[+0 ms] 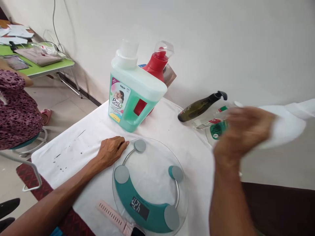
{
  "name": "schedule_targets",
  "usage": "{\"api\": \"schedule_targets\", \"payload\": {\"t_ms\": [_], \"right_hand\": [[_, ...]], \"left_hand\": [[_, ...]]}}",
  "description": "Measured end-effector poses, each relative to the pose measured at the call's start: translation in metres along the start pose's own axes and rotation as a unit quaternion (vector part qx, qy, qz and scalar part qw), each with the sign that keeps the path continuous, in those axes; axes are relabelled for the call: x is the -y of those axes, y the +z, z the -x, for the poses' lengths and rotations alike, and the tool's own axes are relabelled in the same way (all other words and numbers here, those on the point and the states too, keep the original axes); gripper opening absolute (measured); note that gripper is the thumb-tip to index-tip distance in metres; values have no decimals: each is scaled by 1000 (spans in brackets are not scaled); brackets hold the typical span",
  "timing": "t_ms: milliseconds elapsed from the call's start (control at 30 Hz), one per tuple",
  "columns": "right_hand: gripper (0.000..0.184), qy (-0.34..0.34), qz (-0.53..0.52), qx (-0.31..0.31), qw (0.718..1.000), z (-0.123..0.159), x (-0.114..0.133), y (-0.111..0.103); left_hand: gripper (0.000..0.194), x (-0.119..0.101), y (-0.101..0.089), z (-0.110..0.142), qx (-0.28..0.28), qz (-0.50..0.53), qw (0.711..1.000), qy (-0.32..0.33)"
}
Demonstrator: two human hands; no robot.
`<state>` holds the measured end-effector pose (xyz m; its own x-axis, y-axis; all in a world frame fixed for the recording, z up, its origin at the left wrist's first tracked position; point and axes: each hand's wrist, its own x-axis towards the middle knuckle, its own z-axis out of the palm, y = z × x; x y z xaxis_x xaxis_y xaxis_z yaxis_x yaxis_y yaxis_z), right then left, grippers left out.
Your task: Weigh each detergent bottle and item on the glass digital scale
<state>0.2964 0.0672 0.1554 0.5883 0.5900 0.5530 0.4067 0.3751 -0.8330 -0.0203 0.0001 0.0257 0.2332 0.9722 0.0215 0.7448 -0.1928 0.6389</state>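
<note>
My left hand rests on the white cloth with its fingers curled in, the thumb beside the rim of a round glass scale. The scale has a teal curved base, grey pads and a lit display. Raised at the right, my right hand is wrapped round a white bottle-like container; motion smears both, and the container's exact kind is unclear. Behind the scale stands a large green detergent jug with a white cap. A red bottle with a clear cap is partly hidden behind it.
Against the wall lean a dark green pump bottle and clear bottles with green labels. A pink-strapped watch lies by the scale's near edge. At left, a person in a patterned garment sits beside a green table.
</note>
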Motion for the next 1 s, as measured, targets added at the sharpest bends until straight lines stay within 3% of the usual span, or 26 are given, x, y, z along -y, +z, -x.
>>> {"api": "schedule_targets", "payload": {"t_ms": [67,100,133,267,467,600,700,833,1000], "right_hand": [[39,-35,-54,189,980,47,23,47],[45,-21,-81,252,964,67,30,70],[51,-1,-110,274,955,83,34,90],[53,82,-155,260,949,115,31,142],[55,121,-187,204,953,117,30,165],[51,111,-189,163,962,123,46,161],[51,97,-189,138,967,122,59,145],[55,78,-210,92,970,108,79,107],[58,0,-192,70,979,88,104,40]], "left_hand": [[43,1,-1,-1,4,-2,1000,3],[42,1,-1,-1,6,-2,1000,4],[42,2,-1,-1,8,-1,1000,6],[40,3,0,-2,21,-5,1000,10],[39,-1,-3,-3,49,-39,998,-4],[39,-3,-4,-3,64,-55,996,-5],[40,-2,-4,-3,66,-66,996,1],[37,0,-2,-2,62,-78,995,3],[35,-1,-3,-3,43,-79,996,9]]}}
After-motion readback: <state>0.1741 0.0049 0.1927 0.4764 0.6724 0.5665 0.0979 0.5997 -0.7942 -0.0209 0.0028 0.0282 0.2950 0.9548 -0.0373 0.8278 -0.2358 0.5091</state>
